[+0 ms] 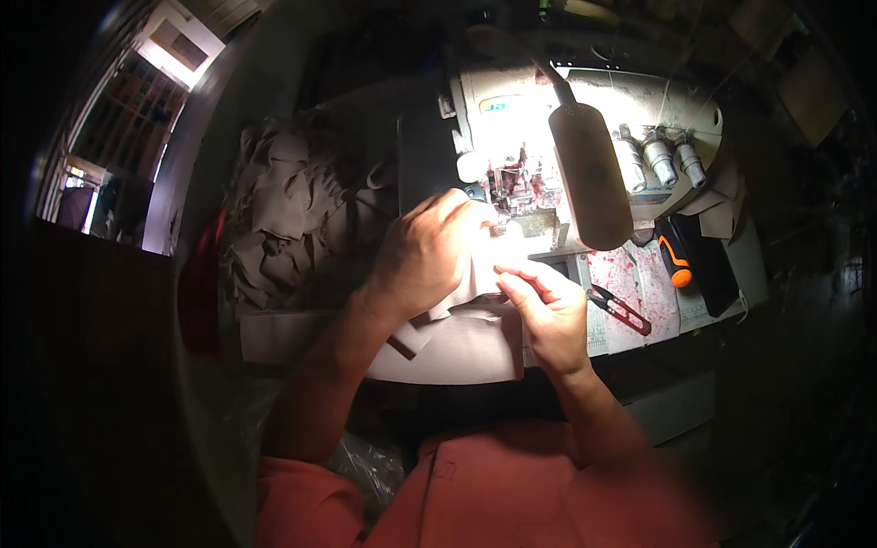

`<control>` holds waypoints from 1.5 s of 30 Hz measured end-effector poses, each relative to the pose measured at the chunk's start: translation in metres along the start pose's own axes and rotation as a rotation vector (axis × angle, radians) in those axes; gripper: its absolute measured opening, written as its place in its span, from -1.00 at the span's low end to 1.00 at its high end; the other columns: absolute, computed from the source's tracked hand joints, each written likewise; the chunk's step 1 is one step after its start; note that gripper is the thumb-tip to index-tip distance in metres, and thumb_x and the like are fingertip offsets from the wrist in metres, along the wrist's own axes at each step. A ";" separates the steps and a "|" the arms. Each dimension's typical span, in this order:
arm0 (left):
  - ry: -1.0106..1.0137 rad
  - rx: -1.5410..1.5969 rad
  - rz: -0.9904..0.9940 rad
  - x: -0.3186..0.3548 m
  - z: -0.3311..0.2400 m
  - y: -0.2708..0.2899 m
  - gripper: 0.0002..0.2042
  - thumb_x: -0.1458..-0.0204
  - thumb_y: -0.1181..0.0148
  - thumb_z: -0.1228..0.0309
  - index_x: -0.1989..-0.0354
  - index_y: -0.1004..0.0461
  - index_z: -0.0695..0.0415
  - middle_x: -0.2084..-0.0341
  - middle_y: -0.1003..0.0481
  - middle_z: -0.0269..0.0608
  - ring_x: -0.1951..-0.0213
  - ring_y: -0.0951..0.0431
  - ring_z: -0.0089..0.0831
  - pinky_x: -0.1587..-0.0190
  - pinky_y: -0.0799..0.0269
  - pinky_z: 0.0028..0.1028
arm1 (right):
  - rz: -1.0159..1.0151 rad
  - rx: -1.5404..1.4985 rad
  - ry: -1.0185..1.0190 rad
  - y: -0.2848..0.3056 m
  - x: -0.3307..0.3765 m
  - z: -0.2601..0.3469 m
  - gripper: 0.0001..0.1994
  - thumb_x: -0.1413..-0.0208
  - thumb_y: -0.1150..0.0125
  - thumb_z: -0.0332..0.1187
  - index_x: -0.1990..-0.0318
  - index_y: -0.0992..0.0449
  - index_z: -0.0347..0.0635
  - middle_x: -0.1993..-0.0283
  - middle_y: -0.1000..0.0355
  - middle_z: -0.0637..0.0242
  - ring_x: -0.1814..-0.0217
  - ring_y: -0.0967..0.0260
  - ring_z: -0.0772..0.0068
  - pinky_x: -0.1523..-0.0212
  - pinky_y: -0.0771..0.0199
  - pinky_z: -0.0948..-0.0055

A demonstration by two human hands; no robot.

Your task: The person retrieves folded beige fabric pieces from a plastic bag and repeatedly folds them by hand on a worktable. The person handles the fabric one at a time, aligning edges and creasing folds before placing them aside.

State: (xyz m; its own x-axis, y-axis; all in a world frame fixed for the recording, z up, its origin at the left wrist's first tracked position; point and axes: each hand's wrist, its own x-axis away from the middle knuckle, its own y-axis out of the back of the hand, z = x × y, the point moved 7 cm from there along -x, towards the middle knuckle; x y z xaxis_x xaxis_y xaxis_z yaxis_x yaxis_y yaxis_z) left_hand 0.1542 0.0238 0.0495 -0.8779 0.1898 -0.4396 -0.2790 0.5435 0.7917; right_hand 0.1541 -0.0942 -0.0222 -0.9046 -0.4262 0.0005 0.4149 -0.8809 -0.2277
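Landmark: the sewing machine (pixel 585 137); every place below is told from it.
Step in hand: I judge that I am feeding the beige fabric piece (pixel 457 338) under the machine's needle area, at the lit spot on its front left.
Left hand (pixel 429 251): it lies palm down on the cloth just in front of the machine, fingers curled and pressed flat, pinning the fabric rather than gripping it.
Right hand (pixel 548 315): it sits a little nearer to me, fingers narrow, thumb and forefinger pinching the cloth's edge.
Fabric: it runs from the needle area back toward my lap, under both hands.
Next move: it calls for steady guiding, edge kept straight, fingertips kept off the needle.
Nearby: cut fabric pieces (pixel 292 210) heaped left of the machine; red thread snips (pixel 619 308) before its right side; a lamp (pixel 589 173) over its bed.
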 end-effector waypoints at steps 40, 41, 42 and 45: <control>0.782 2.006 -0.917 0.172 -0.027 -0.017 -0.48 0.02 0.03 0.12 -0.04 -0.11 0.21 -0.01 -0.20 -0.18 -0.02 -0.23 -0.24 -0.05 -0.15 -0.29 | 0.129 0.180 -0.039 -0.006 0.047 0.062 -0.87 0.16 -0.15 -0.56 0.41 -0.35 -0.25 0.38 -0.40 0.31 0.29 -0.38 0.48 0.33 -0.36 0.58; 0.700 1.902 -0.986 0.176 -0.010 0.008 -0.46 0.01 0.04 0.12 -0.05 -0.09 0.25 -0.04 -0.17 -0.18 -0.06 -0.17 -0.24 -0.09 -0.09 -0.28 | 0.156 0.080 -0.110 -0.006 0.047 0.057 -0.88 0.12 -0.10 -0.55 0.39 -0.33 -0.29 0.36 -0.37 0.32 0.33 -0.36 0.54 0.34 -0.36 0.61; 0.619 1.796 -1.041 0.181 0.012 0.038 -0.44 0.01 0.04 0.13 -0.06 -0.07 0.28 -0.06 -0.13 -0.18 -0.10 -0.12 -0.24 -0.13 -0.03 -0.27 | 0.149 -0.071 -0.164 -0.003 0.047 0.052 -0.87 0.11 -0.09 -0.54 0.36 -0.32 -0.30 0.37 -0.36 0.32 0.35 -0.34 0.55 0.36 -0.36 0.62; 0.532 1.487 -1.276 0.217 0.067 0.094 -0.47 -0.02 0.08 0.21 -0.11 -0.02 0.25 -0.09 -0.10 -0.13 -0.13 -0.10 -0.26 -0.15 0.01 -0.27 | 0.066 -0.378 -0.328 0.013 0.042 0.017 -0.81 0.03 -0.02 -0.47 0.24 -0.29 -0.34 0.44 -0.32 0.33 0.45 -0.28 0.63 0.46 -0.32 0.66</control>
State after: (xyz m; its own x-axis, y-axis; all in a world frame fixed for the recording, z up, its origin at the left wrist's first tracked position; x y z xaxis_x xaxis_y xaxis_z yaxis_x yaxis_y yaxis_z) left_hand -0.0358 0.1709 -0.0003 -0.5605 -0.8281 0.0094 -0.4782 0.3144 -0.8200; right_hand 0.1227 -0.1267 -0.0088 -0.7742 -0.5742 0.2662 0.3510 -0.7395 -0.5744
